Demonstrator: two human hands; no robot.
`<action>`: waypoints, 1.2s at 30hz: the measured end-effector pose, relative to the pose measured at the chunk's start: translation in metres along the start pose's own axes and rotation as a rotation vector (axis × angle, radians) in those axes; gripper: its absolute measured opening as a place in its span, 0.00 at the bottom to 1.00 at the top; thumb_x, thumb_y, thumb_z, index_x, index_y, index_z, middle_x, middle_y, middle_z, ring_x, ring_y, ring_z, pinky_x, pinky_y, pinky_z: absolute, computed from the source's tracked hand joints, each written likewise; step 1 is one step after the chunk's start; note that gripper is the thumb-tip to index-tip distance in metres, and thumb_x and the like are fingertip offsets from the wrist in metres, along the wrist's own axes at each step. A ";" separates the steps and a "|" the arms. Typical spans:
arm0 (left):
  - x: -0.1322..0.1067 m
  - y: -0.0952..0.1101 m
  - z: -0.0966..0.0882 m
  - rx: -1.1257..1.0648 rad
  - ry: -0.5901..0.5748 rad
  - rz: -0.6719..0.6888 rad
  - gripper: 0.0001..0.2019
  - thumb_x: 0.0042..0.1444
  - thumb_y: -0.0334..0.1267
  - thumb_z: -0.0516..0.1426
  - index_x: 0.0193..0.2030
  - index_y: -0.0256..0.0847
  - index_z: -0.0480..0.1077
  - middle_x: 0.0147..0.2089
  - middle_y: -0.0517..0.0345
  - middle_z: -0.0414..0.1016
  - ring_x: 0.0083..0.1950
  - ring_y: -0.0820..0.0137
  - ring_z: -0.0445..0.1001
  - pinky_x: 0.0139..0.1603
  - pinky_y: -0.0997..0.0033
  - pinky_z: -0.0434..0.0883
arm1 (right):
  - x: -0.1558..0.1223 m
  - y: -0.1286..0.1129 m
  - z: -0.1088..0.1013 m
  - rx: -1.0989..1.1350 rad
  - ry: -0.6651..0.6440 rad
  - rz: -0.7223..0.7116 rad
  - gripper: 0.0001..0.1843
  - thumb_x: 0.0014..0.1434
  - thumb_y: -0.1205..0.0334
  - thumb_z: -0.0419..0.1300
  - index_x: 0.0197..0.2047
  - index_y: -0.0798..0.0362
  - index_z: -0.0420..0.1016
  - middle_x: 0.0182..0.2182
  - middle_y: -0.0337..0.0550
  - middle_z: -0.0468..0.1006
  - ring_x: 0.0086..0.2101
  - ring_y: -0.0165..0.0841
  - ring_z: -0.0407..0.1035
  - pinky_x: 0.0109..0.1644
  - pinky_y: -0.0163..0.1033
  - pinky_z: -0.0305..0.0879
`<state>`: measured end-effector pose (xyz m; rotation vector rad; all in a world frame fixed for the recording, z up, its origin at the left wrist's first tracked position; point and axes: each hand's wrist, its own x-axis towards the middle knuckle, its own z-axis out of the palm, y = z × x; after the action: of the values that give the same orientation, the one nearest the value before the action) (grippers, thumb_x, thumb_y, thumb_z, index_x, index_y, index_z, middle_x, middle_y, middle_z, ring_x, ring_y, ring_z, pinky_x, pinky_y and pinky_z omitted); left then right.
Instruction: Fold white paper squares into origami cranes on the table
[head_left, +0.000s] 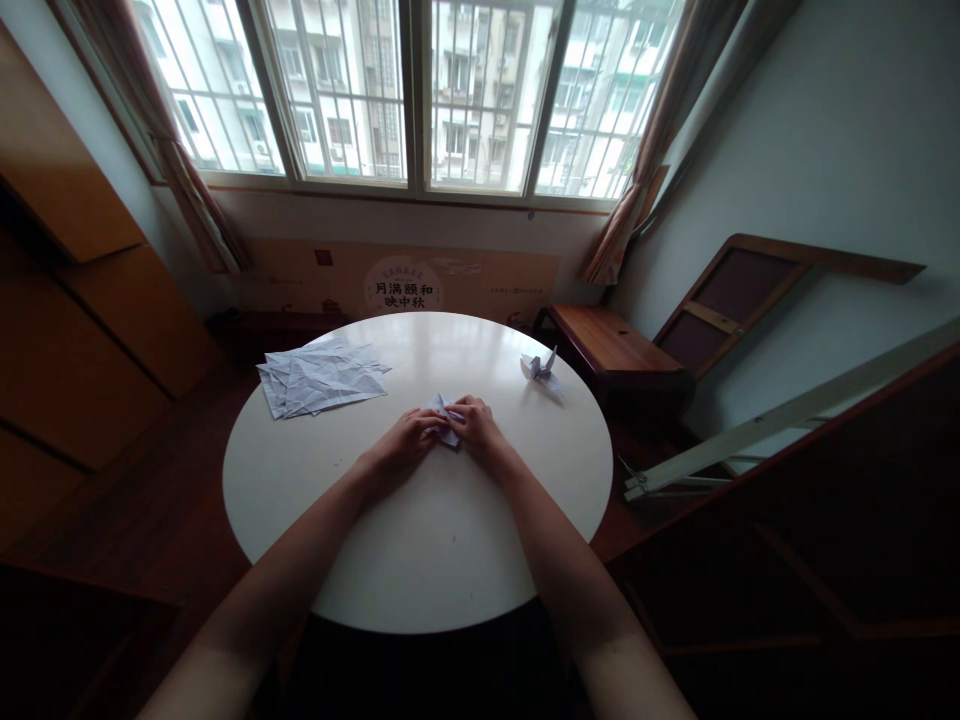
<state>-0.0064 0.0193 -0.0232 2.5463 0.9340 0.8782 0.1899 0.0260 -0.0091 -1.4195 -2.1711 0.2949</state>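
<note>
A small folded piece of white paper [444, 418] lies near the middle of the round white table [420, 540]. My left hand [405, 440] and my right hand [474, 425] meet over it, fingers curled and pinching its edges from both sides. Much of the paper is hidden under my fingers. A finished folded paper crane [541, 366] stands on the table to the right, apart from my hands.
A loose stack of creased white sheets [322, 378] lies at the table's far left. A wooden bench [611, 345] stands beyond the table at the right. Wooden cabinets [82, 330] line the left wall, and a barred window [412, 90] is ahead.
</note>
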 end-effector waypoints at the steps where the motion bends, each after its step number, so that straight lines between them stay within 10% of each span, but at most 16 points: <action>1: 0.000 0.000 0.000 0.009 0.005 -0.011 0.14 0.57 0.31 0.55 0.49 0.44 0.75 0.52 0.53 0.76 0.55 0.65 0.72 0.60 0.62 0.64 | 0.000 0.001 0.001 0.001 -0.003 -0.010 0.15 0.60 0.55 0.59 0.49 0.45 0.78 0.44 0.45 0.75 0.46 0.38 0.67 0.53 0.41 0.59; 36: -0.001 -0.009 0.000 0.020 0.047 -0.075 0.18 0.51 0.22 0.54 0.44 0.44 0.78 0.49 0.53 0.78 0.50 0.66 0.75 0.58 0.61 0.68 | -0.002 -0.005 -0.008 0.087 -0.073 -0.027 0.09 0.58 0.61 0.60 0.39 0.44 0.82 0.46 0.39 0.78 0.50 0.36 0.68 0.57 0.42 0.58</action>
<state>-0.0110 0.0257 -0.0281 2.4995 1.0510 0.9149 0.1913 0.0214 -0.0008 -1.3493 -2.2055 0.4322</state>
